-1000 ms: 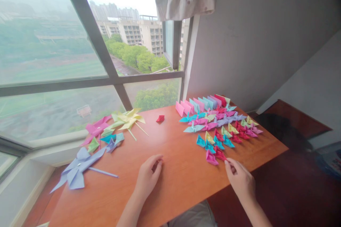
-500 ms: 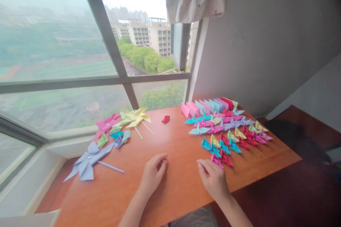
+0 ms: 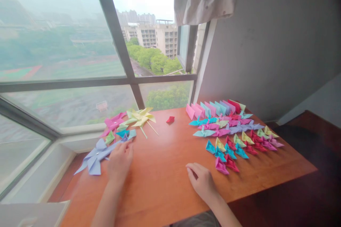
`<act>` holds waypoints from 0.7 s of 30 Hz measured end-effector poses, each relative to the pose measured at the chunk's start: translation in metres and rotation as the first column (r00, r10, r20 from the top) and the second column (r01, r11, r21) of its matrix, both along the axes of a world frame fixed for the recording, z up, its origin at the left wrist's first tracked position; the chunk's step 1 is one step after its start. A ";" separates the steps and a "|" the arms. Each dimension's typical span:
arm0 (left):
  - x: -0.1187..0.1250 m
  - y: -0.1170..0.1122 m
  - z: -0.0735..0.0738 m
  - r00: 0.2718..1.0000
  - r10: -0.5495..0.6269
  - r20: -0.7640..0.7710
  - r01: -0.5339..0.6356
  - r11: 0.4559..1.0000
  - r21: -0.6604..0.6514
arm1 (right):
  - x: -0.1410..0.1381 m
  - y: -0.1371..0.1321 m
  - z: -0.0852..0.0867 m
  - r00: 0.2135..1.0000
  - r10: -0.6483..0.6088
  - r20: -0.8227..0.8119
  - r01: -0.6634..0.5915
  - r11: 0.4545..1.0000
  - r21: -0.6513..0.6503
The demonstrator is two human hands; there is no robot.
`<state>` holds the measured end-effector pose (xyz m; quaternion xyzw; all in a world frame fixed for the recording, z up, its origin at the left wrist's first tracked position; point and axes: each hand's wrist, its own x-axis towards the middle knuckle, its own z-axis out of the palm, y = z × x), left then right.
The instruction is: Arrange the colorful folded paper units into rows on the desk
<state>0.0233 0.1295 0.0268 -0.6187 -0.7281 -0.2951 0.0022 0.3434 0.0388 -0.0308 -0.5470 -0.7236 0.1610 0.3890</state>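
My left hand (image 3: pixel 119 159) reaches over the left side of the table, its curled fingers at a purple paper boat (image 3: pixel 124 137). The fingertips and much of that boat are hidden, so a grip is not visible. Beside it lie a blue paper boat (image 3: pixel 123 133), a light teal paper boat (image 3: pixel 131 134) and a green paper boat (image 3: pixel 109 137). A lavender paper pinwheel (image 3: pixel 96 156) lies left of the hand. My right hand (image 3: pixel 201 181) rests loosely closed on the table, thumb and forefinger nearly touching, holding nothing. A red paper boat (image 3: pixel 170 120) sits alone towards the back.
Yellow (image 3: pixel 142 117) and pink pinwheels (image 3: pixel 115 122) lie at the back left. On the right stand rows of folded paper planes (image 3: pixel 213 109), paper cranes (image 3: pixel 226 126) and paper boats (image 3: pixel 239 143). A window (image 3: pixel 133 79) borders the table (image 3: pixel 160 184).
My left hand has moved left and forward from the middle of the table to the boats by the lavender pinwheel. My right hand has shifted slightly. The view has turned a little left.
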 end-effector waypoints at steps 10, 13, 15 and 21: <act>-0.038 0.008 0.000 0.966 0.022 -0.257 -0.085 0.968 -0.236 | -0.001 0.001 -0.001 1.000 0.000 0.007 0.000 1.000 0.021; -0.036 0.006 -0.001 0.962 0.055 -0.268 -0.115 0.970 -0.216 | -0.001 0.001 -0.002 1.000 0.001 0.011 -0.001 1.000 0.014; -0.034 0.002 0.001 0.958 0.093 -0.271 -0.143 0.975 -0.171 | -0.001 0.001 -0.003 1.000 -0.001 0.014 0.000 1.000 0.016; -0.027 -0.014 0.008 0.973 0.104 -0.207 -0.095 0.994 0.055 | -0.001 0.002 -0.002 1.000 0.005 0.019 -0.005 1.000 0.009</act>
